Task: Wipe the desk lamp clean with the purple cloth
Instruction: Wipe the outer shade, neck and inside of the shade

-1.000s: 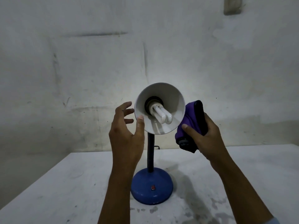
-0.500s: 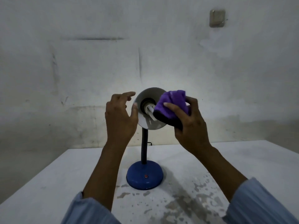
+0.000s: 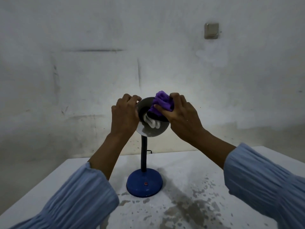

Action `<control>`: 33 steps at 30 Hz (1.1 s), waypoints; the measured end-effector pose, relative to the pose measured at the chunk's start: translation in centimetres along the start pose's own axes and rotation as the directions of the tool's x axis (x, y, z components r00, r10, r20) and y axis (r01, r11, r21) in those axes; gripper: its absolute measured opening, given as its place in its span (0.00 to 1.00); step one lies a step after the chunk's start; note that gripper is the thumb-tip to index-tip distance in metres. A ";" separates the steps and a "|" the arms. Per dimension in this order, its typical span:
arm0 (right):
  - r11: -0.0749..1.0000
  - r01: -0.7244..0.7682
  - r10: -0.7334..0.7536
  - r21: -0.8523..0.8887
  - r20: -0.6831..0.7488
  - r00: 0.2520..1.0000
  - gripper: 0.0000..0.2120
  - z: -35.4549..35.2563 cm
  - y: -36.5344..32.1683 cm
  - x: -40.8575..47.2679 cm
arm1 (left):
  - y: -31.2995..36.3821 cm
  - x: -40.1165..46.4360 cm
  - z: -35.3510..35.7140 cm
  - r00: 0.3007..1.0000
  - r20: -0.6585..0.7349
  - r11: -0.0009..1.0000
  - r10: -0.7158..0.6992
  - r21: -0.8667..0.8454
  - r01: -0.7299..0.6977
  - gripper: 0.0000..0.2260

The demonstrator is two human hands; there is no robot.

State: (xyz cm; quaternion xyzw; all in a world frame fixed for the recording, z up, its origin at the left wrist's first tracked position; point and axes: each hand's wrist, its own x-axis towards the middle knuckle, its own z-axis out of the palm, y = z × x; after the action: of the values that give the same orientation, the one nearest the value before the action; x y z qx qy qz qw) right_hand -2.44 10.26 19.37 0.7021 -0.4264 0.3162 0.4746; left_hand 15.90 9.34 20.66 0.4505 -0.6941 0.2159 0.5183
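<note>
The desk lamp stands in the middle of the white table, with a round blue base (image 3: 144,185), a dark neck and a white cone shade (image 3: 152,131) that faces me. A white spiral bulb (image 3: 151,123) shows inside the shade. My left hand (image 3: 125,115) grips the shade's left rim, fingers curled over its top edge. My right hand (image 3: 179,114) grips the bunched purple cloth (image 3: 162,102) and presses it against the upper right part of the shade's inside. The cloth covers the shade's top right rim.
The white table (image 3: 198,187) carries grey stains in front of and to the right of the lamp base. A stained wall stands close behind, with a small switch plate (image 3: 211,30) high at the right. A thin black cord (image 3: 149,151) leaves behind the lamp's neck.
My right hand brought the cloth from beside the shade into its upper inside. My left hand closed from open fingers onto the left rim. The view pulled back and both sleeves came into sight.
</note>
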 end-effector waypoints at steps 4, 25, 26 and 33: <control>0.984 -0.033 0.066 -0.175 0.184 0.981 0.21 0.0 -0.7 0.5 | 0.1 0.2 -0.4 0.998 0.014 0.998 0.060 0.019 -0.060 0.08; 0.956 -0.290 0.229 0.039 0.517 0.825 0.20 -1.6 -1.7 -1.7 | 0.6 0.3 -1.1 0.999 0.039 0.996 -0.003 -0.084 0.007 0.09; 0.950 -0.312 0.242 0.036 0.549 0.800 0.20 -1.3 -2.5 -2.1 | 0.7 0.3 -1.1 0.999 0.044 0.996 -0.002 -0.084 0.005 0.09; 0.710 -0.625 0.216 0.323 0.746 0.630 0.22 0.0 -7.9 -2.1 | 1.0 0.5 -0.9 0.999 0.011 0.998 -0.053 -0.026 0.053 0.08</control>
State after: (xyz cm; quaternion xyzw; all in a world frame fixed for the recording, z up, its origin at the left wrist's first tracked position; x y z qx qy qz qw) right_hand 3.69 12.40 14.46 0.7447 -0.6127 0.2632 -0.0263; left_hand 15.47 10.31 21.59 0.4629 -0.6873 0.1906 0.5263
